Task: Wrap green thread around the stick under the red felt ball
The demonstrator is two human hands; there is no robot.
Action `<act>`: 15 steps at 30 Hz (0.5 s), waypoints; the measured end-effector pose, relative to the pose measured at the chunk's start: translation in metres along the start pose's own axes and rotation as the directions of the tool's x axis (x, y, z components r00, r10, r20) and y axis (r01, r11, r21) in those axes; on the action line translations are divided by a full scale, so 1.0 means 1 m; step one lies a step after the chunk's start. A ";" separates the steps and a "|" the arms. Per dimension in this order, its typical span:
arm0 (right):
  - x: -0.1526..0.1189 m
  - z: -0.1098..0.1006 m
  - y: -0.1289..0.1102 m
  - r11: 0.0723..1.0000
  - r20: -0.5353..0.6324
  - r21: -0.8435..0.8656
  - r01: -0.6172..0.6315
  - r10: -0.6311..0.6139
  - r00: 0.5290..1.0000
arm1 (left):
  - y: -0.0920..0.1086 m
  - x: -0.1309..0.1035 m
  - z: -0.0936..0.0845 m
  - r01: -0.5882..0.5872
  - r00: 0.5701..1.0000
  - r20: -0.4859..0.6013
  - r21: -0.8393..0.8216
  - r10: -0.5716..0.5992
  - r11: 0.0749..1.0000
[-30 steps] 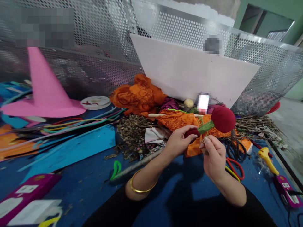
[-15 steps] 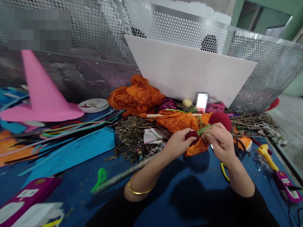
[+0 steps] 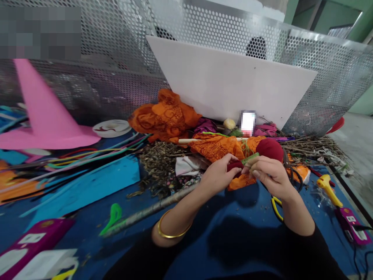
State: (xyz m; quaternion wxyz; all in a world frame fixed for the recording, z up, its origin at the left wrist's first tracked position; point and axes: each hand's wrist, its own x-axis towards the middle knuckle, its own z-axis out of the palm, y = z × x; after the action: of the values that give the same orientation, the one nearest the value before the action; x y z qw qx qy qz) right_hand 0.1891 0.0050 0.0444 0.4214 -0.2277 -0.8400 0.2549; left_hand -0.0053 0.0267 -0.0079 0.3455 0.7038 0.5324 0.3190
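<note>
Near the middle of the table, my left hand (image 3: 218,174) is closed around a small dark red piece (image 3: 234,167). My right hand (image 3: 269,173) is pinched close beside it, its fingertips at the right end of that piece; whatever is between them is too small to make out. Just above the hands lies a short green piece (image 3: 250,158). A larger dark red ball (image 3: 270,150) rests behind my right hand. Orange patterned cloth (image 3: 215,148) with green string tied round it spreads behind and under my hands.
A pink pointed hat (image 3: 49,116), coloured stems and blue sheets (image 3: 87,188) lie at left. A grey stick (image 3: 151,213) runs beside my left forearm. Dried plants (image 3: 160,159), a white board (image 3: 233,85) and a lit phone (image 3: 248,122) are behind; a yellow glue gun (image 3: 329,189) is at right.
My right hand's fingertips have moved left, closer to the dark red piece in my left hand. The view has shifted slightly.
</note>
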 end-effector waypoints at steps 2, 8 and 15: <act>-0.001 -0.004 -0.001 1.000 0.033 -0.002 0.005 -0.005 0.999 | 0.003 -0.001 -0.002 0.000 1.000 0.000 0.021 0.000 1.000; -0.005 -0.011 0.008 0.991 0.063 0.133 -0.017 0.008 0.998 | 0.012 -0.005 -0.004 0.009 0.999 0.031 0.088 -0.012 0.996; -0.009 -0.028 0.013 0.950 0.146 0.285 -0.124 0.085 0.986 | 0.018 -0.007 -0.004 0.027 0.999 0.034 0.176 -0.033 0.984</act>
State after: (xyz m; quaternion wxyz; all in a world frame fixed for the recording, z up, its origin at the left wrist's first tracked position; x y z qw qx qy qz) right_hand 0.2192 0.0159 0.0456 0.3797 -0.1895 -0.8057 0.4132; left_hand -0.0010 0.0167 0.0088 0.2968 0.7291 0.5625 0.2528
